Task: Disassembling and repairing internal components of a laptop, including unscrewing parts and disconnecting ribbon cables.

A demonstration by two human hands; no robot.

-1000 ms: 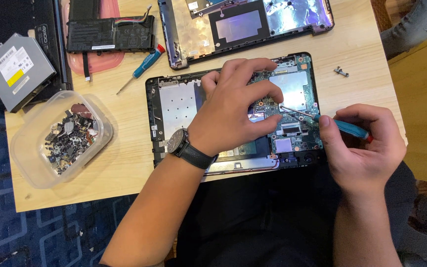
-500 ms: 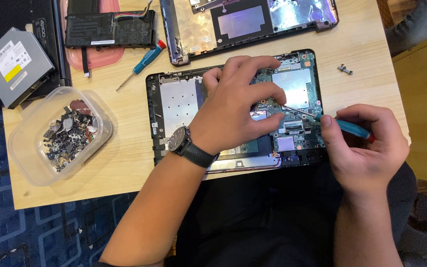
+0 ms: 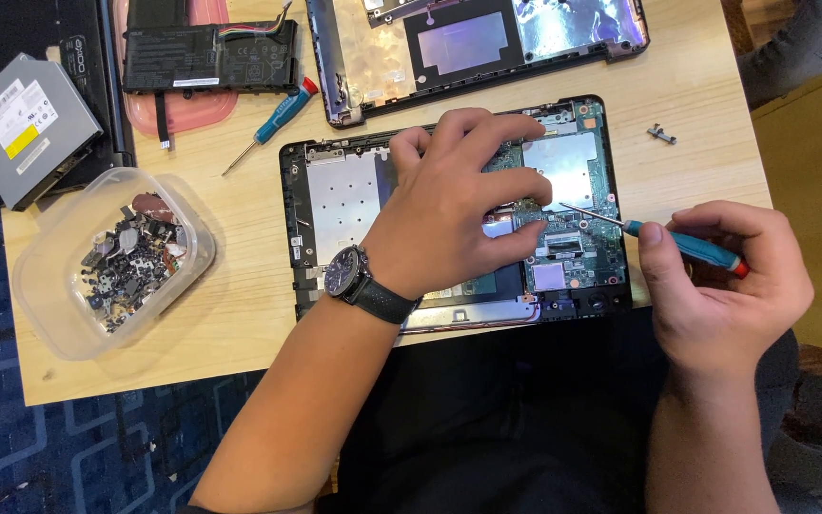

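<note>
laptop base (image 3: pixel 335 205) lies opened, left hand (image 3: pixel 459 205) spread flat on its circuit board (image 3: pixel 573 257). right hand (image 3: pixel 715 286) grips a blue screwdriver (image 3: pixel 687 246), tip at the board. a slip could gouge the board.

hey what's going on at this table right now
A person is working on an opened laptop base on a wooden table. The left hand presses on the circuit board, while the right hand holds a blue screwdriver with its tip at the board. Nearby lie a second screwdriver, a clear tub of small parts, a battery and an optical drive.
</note>
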